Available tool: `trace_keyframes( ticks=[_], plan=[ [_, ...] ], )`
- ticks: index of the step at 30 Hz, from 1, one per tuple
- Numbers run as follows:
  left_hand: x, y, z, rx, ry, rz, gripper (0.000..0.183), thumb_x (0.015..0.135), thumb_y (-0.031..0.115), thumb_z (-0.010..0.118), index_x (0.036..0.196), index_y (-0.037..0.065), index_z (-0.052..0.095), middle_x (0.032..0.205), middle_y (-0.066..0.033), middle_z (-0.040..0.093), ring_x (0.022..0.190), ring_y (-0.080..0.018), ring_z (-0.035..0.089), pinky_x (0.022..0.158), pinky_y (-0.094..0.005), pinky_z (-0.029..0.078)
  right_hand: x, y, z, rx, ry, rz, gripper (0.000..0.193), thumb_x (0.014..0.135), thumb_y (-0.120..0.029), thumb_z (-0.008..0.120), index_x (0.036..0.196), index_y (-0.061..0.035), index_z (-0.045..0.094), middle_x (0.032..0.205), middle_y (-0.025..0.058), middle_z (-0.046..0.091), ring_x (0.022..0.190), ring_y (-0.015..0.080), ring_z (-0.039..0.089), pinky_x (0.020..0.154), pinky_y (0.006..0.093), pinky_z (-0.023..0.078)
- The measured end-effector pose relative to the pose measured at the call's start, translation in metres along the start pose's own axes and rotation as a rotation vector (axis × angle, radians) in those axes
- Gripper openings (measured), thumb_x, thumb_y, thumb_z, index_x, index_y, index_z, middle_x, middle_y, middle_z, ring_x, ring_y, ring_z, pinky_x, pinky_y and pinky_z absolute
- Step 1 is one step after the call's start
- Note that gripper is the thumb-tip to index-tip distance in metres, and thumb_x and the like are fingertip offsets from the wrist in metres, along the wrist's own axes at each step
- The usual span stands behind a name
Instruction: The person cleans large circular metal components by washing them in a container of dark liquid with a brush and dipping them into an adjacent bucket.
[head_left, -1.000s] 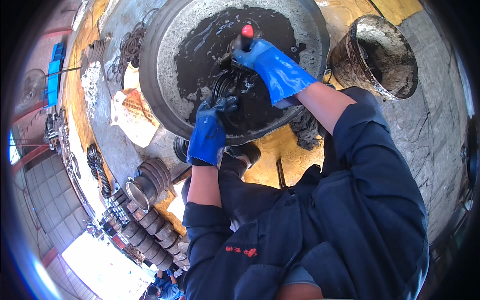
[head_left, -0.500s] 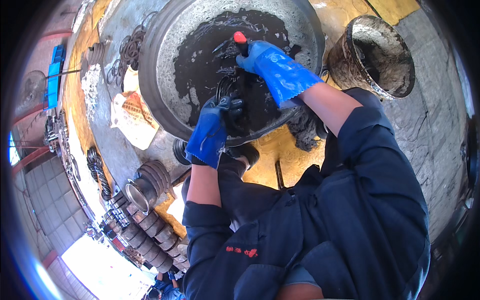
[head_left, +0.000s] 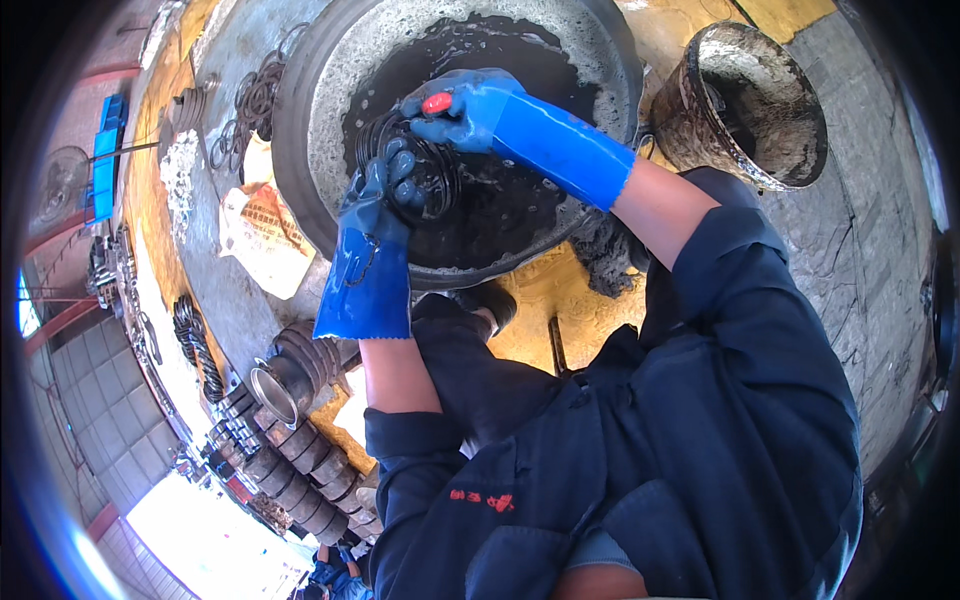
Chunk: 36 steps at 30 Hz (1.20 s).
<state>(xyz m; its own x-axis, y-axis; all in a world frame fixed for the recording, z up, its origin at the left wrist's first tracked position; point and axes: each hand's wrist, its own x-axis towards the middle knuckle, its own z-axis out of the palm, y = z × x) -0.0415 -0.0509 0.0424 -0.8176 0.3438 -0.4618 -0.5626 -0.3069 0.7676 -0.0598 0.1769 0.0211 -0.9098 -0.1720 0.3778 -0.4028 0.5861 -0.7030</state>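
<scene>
A wide round basin [head_left: 298,165] of dark, foamy liquid stands before me. My left hand [head_left: 372,215], in a blue rubber glove, is closed around a dark wet bundle of rings [head_left: 440,185] above the liquid. My right hand [head_left: 475,108], gloved alike, is closed on a tool with a red handle end [head_left: 437,103]. It is at the far side of the rings. The tool's working end is hidden by the hand and the rings, so its kind cannot be made out.
A crusted bucket [head_left: 685,120] stands right of the basin. To the left lie dark rings [head_left: 262,90] and a printed sack [head_left: 262,235]. Nearer are a ribbed metal part [head_left: 300,365] and rows of stacked cylindrical parts [head_left: 290,470]. A dark rag-like heap [head_left: 605,260] lies by the basin's near right rim.
Both hands have moved left. My left hand has raised the bundle of rings out of the liquid, and my right hand has brought the red-handled tool against it.
</scene>
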Motion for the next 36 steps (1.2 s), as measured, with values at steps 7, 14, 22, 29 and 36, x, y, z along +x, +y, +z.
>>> trace_keyframes(
  ticks=[7,14,22,29,36],
  plan=[
    [-0.003,-0.005,0.013,0.010,-0.132,0.025,0.045,0.098,0.030,0.056,0.134,0.003,0.050,0.087,0.0052,0.059,0.065,-0.0078,0.050,0.069,-0.0328,0.048,0.004,-0.019,0.000,-0.092,-0.444,0.609,0.036,0.085,-0.051,0.063,0.109,-0.0258,0.070,0.103,0.0066,0.071,0.099,0.0276,0.066,0.088,0.0386,0.051],
    [-0.016,-0.004,0.031,-0.008,-0.082,0.053,0.031,0.098,0.018,0.057,0.121,-0.004,0.058,0.087,-0.0069,0.065,0.068,-0.0135,0.057,0.063,-0.0279,0.048,-0.012,0.002,0.005,0.416,-0.631,0.680,0.048,0.081,-0.048,0.069,0.112,-0.0112,0.070,0.099,0.0104,0.070,0.090,0.0203,0.064,0.083,0.0344,0.048],
    [-0.023,-0.002,0.047,0.065,0.049,0.084,0.027,0.096,0.013,0.058,0.116,-0.006,0.060,0.090,-0.0117,0.069,0.071,-0.0170,0.063,0.066,-0.0281,0.053,-0.005,-0.033,-0.045,0.521,-0.702,0.701,0.051,0.077,-0.055,0.070,0.102,-0.0102,0.073,0.089,0.0066,0.069,0.078,0.0168,0.060,0.072,0.0322,0.047],
    [-0.011,-0.011,0.014,-0.067,-0.100,-0.001,0.034,0.099,0.017,0.054,0.127,-0.001,0.055,0.106,-0.0105,0.066,0.080,-0.0187,0.061,0.071,-0.0330,0.051,-0.011,-0.021,0.003,-0.169,-0.479,0.439,0.037,0.082,-0.047,0.065,0.107,-0.0199,0.069,0.103,0.0102,0.070,0.099,0.0314,0.066,0.085,0.0396,0.051],
    [-0.017,-0.008,0.005,-0.012,-0.074,0.098,0.034,0.098,0.017,0.056,0.127,-0.001,0.056,0.108,-0.0125,0.067,0.084,-0.0217,0.065,0.073,-0.0362,0.054,-0.031,-0.021,-0.018,-0.217,0.090,-0.016,0.027,0.087,-0.036,0.067,0.110,-0.0222,0.070,0.104,0.0064,0.071,0.096,0.0238,0.069,0.083,0.0353,0.055]
  ],
)
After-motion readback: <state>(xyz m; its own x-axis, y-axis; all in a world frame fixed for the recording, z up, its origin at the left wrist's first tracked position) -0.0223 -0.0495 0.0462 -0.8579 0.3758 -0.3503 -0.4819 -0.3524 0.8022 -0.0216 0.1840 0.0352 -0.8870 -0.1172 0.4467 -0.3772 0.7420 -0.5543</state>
